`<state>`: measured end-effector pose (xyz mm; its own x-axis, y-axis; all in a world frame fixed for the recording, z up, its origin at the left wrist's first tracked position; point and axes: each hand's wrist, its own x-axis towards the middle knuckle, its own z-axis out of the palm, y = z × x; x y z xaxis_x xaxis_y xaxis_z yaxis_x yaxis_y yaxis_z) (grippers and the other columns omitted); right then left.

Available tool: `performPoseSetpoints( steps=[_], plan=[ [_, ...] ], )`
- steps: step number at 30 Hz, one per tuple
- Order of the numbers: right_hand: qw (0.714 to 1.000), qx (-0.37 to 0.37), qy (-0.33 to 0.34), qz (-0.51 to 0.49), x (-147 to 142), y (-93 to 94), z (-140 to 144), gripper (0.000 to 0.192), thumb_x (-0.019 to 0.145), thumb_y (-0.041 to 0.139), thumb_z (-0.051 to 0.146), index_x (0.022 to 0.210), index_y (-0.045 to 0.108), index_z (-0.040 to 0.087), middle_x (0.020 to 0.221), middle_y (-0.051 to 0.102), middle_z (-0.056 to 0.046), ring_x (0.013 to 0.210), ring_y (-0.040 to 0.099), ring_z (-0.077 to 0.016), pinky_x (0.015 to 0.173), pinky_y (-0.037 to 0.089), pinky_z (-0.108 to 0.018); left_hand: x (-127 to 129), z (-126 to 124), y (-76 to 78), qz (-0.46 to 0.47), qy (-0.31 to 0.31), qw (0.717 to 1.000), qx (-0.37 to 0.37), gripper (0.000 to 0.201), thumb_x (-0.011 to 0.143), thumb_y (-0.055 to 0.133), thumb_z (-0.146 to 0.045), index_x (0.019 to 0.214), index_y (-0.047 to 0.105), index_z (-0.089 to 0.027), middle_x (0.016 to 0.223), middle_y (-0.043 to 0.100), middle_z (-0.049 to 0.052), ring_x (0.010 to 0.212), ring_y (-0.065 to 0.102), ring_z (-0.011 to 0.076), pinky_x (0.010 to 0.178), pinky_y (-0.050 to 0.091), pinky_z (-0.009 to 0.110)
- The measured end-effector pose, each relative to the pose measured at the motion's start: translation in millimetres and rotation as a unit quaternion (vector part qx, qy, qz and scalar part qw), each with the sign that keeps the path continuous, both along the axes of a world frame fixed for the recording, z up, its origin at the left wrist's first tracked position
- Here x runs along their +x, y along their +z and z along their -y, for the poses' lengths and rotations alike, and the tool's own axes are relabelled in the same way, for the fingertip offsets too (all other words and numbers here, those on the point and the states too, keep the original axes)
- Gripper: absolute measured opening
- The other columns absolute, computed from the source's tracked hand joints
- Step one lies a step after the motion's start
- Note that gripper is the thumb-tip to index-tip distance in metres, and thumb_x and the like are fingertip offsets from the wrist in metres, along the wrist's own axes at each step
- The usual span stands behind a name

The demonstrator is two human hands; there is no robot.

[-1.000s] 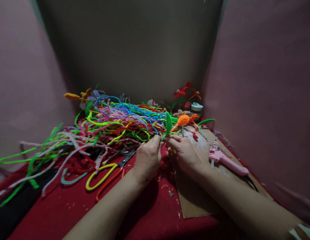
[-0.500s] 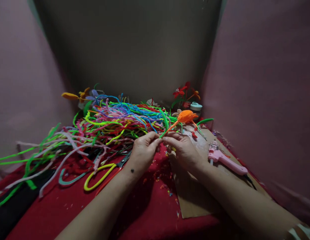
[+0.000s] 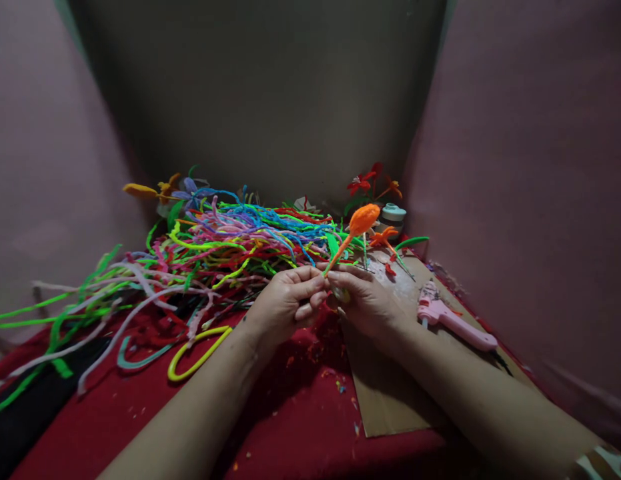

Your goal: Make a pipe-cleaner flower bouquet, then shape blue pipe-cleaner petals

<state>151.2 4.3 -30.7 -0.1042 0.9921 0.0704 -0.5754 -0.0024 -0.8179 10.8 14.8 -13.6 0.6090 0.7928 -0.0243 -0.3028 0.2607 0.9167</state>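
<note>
Two hands meet at frame centre: the stem of an orange bud (image 3: 363, 219) is pinched between the left hand (image 3: 285, 303) and the right hand (image 3: 367, 303), fingertips together, so the bud is tilted up and right, clear of the pipe-cleaner pile (image 3: 215, 250) at left. A glue gun (image 3: 453, 320) is parked on cardboard (image 3: 385, 400) at right, within reach.

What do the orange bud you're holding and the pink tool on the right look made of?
Orange bud: fuzzy chenille pipe cleaner, matte, wound tight on a thin stem, held by both hands. Pink tool: smooth moulded plastic with a slight sheen, likely a glue gun, lying on cardboard.
</note>
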Motion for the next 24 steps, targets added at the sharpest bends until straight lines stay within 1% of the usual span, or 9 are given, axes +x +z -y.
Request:
performPoseSetpoints(
  steps=[4, 6, 8, 10, 12, 14, 16, 19, 24],
  plan=[
    [0.999, 0.042, 0.019, 0.006, -0.8, 2.6, 0.3, 0.01, 0.062, 0.068, 0.016, 0.071, 0.069, 0.02, 0.066, 0.063, 0.001, 0.059, 0.051, -0.0106, 0.056, 0.037, -0.025, 0.2, -1.6, -0.4, -0.009, -0.017, 1.0, 0.001, 0.013, 0.082, 0.055, -0.027, 0.08, 0.052, -0.015, 0.051, 0.044, -0.009, 0.032, 0.021, -0.0013, 0.035, 0.018, 0.014],
    [0.999, 0.034, -0.002, 0.001, -0.6, 2.5, 0.9, 0.009, 0.061, 0.069, 0.016, 0.068, 0.069, 0.02, 0.065, 0.063, 0.001, 0.059, 0.051, -0.0109, 0.055, 0.036, -0.025, 2.1, -0.8, 0.1, -0.066, 0.012, 0.996, 0.058, 0.016, 0.083, 0.054, -0.031, 0.077, 0.052, -0.015, 0.053, 0.046, -0.007, 0.033, 0.028, 0.0007, 0.036, 0.022, 0.015],
    [0.999, 0.008, -0.034, -0.005, -0.1, 0.8, 1.7, 0.009, 0.059, 0.072, 0.016, 0.066, 0.068, 0.02, 0.066, 0.063, 0.001, 0.058, 0.05, -0.0107, 0.054, 0.035, -0.025, 4.6, 1.2, -0.8, -0.149, 0.072, 0.973, 0.162, 0.018, 0.083, 0.052, -0.032, 0.076, 0.053, -0.016, 0.055, 0.048, -0.005, 0.038, 0.037, 0.0038, 0.039, 0.029, 0.018],
    [0.998, -0.015, -0.059, -0.007, 0.3, -1.7, 2.4, 0.01, 0.058, 0.073, 0.017, 0.066, 0.068, 0.021, 0.067, 0.063, 0.002, 0.057, 0.049, -0.0103, 0.053, 0.033, -0.025, 6.8, 3.6, -4.3, -0.243, 0.149, 0.911, 0.298, 0.014, 0.082, 0.052, -0.03, 0.079, 0.056, -0.016, 0.062, 0.054, -0.003, 0.048, 0.047, 0.0074, 0.048, 0.036, 0.02],
    [0.998, -0.019, -0.067, -0.001, 0.3, -3.7, 2.8, 0.011, 0.059, 0.073, 0.018, 0.068, 0.069, 0.022, 0.068, 0.063, 0.002, 0.058, 0.049, -0.0104, 0.053, 0.032, -0.025, 7.9, 5.6, -10.0, -0.334, 0.218, 0.812, 0.426, 0.011, 0.083, 0.05, -0.026, 0.085, 0.057, -0.017, 0.072, 0.059, 0.0, 0.062, 0.054, 0.0115, 0.059, 0.04, 0.023],
    [0.998, -0.014, -0.062, 0.012, 0.0, -4.7, 2.7, 0.011, 0.061, 0.072, 0.018, 0.07, 0.07, 0.023, 0.071, 0.064, 0.001, 0.06, 0.05, -0.0109, 0.054, 0.033, -0.025, 7.7, 6.4, -16.2, -0.4, 0.251, 0.717, 0.513, 0.015, 0.086, 0.044, -0.023, 0.089, 0.057, -0.018, 0.078, 0.061, 0.003, 0.069, 0.057, 0.0145, 0.063, 0.039, 0.025],
    [0.998, -0.009, -0.052, 0.028, -0.4, -4.7, 2.4, 0.011, 0.063, 0.071, 0.019, 0.073, 0.07, 0.023, 0.073, 0.064, 0.001, 0.062, 0.051, -0.0119, 0.055, 0.034, -0.026, 6.5, 6.2, -20.5, -0.422, 0.251, 0.68, 0.545, 0.019, 0.088, 0.039, -0.021, 0.089, 0.057, -0.018, 0.075, 0.061, 0.003, 0.066, 0.056, 0.0143, 0.062, 0.037, 0.024],
    [0.998, 0.013, -0.035, 0.048, -1.0, -2.2, 2.9, 0.011, 0.066, 0.069, 0.023, 0.077, 0.07, 0.025, 0.077, 0.065, 0.001, 0.065, 0.052, -0.0136, 0.059, 0.037, -0.028, 4.8, 5.5, -21.8, -0.391, 0.252, 0.704, 0.536, 0.018, 0.089, 0.038, -0.02, 0.085, 0.056, -0.019, 0.071, 0.058, 0.001, 0.062, 0.053, 0.012, 0.06, 0.036, 0.022],
    [0.995, 0.05, -0.017, 0.087, -1.7, 8.1, 8.8, 0.016, 0.068, 0.069, 0.025, 0.083, 0.071, 0.027, 0.086, 0.066, 0.0, 0.074, 0.054, -0.0152, 0.064, 0.038, -0.028, 5.6, 6.3, -13.0, -0.313, 0.275, 0.787, 0.455, 0.016, 0.085, 0.046, -0.024, 0.074, 0.057, -0.02, 0.061, 0.051, -0.003, 0.056, 0.045, 0.0093, 0.057, 0.034, 0.019]
  ],
)
